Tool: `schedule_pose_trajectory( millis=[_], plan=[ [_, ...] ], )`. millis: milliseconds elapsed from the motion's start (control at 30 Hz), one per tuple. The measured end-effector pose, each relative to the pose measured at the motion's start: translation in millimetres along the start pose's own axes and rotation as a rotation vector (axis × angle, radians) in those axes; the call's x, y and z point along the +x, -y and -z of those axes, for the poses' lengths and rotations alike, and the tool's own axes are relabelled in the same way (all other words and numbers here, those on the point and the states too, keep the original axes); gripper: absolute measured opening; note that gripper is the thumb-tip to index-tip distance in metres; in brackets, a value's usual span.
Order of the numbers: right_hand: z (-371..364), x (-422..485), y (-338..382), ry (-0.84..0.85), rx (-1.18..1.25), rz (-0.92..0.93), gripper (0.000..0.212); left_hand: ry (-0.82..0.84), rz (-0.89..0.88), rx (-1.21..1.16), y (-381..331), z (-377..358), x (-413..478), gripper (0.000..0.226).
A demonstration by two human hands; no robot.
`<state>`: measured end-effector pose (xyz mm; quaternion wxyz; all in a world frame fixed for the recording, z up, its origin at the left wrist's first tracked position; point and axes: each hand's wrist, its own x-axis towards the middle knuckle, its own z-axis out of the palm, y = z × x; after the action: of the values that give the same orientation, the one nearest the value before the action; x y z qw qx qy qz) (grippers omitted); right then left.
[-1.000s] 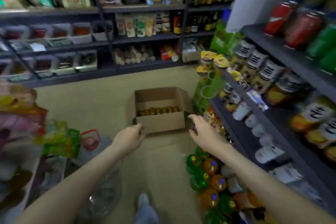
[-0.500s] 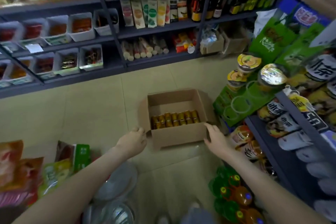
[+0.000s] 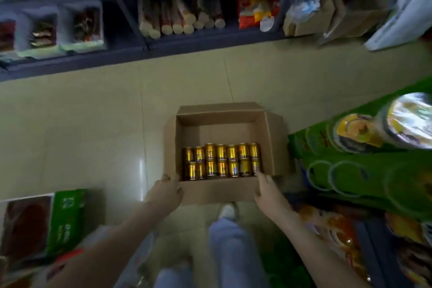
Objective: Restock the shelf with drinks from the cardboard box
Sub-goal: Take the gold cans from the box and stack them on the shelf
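Bare far half of cardboard box (image 3: 222,134) beyond 2 can rows (image 3: 222,162); green display (image 3: 350,170) just beside its right flap.

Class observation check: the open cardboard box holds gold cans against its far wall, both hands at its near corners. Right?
No. Head view: gold cans line the near wall of the cardboard box; left hand and right hand at its near corners.

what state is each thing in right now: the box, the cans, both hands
cardboard box: on the floor, flaps open, back half empty
cans: two rows of seven, packed against the box's near wall
left hand: grips the box's near left corner
right hand: grips the near right corner, fingers over the rim by the end can
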<state>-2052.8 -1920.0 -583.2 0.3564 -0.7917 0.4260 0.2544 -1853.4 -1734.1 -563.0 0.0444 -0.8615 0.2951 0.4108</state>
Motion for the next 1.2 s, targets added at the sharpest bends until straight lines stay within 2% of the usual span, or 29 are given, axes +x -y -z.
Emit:
schedule_pose_trajectory(
  millis=[200, 333, 433, 533, 633, 733, 900, 1000, 1200],
  plan=[
    [-56.5, 129.6, -46.4, 0.179, -0.175, -0.016, 0.075, -0.031, 0.089, -0.153, -7.2, -69.9, 156.1, 0.038],
    [-90.8, 206.3, -84.7, 0.120, -0.180, -0.060, 0.078, 0.113, 0.160, -0.127, 2.9, -142.6, 252.7, 0.048],
    [-116.7, 261.3, -109.4, 0.116, -0.147, -0.085, 0.077, 0.241, 0.220, -0.223, 10.0, -191.1, 313.6, 0.059],
    [-138.7, 312.5, -126.4, 0.146, -0.175, -0.058, 0.084, 0.282, 0.233, -0.141, 19.1, -229.6, 359.3, 0.078],
    [-156.3, 361.6, -132.0, 0.124, -0.165, -0.064, 0.095, 0.320, 0.297, -0.032, 23.7, -260.6, 383.8, 0.087],
    [-171.7, 410.4, -128.2, 0.089, -0.109, -0.090, 0.093, 0.247, 0.353, 0.095, 27.2, -283.7, 398.9, 0.098],
    [-193.2, 475.0, -130.3, 0.046, -0.290, -0.090, 0.089, 0.031, 0.311, 0.198, 39.9, -286.9, 424.4, 0.102],
    [-195.3, 495.9, -130.5, 0.061, -0.399, -0.127, 0.093, -0.044, 0.247, 0.174, 41.4, -273.6, 441.5, 0.092],
    [-190.2, 502.9, -122.0, 0.036, -0.389, -0.200, 0.074, -0.167, 0.228, 0.079, 41.0, -266.7, 456.4, 0.087]
  ],
)
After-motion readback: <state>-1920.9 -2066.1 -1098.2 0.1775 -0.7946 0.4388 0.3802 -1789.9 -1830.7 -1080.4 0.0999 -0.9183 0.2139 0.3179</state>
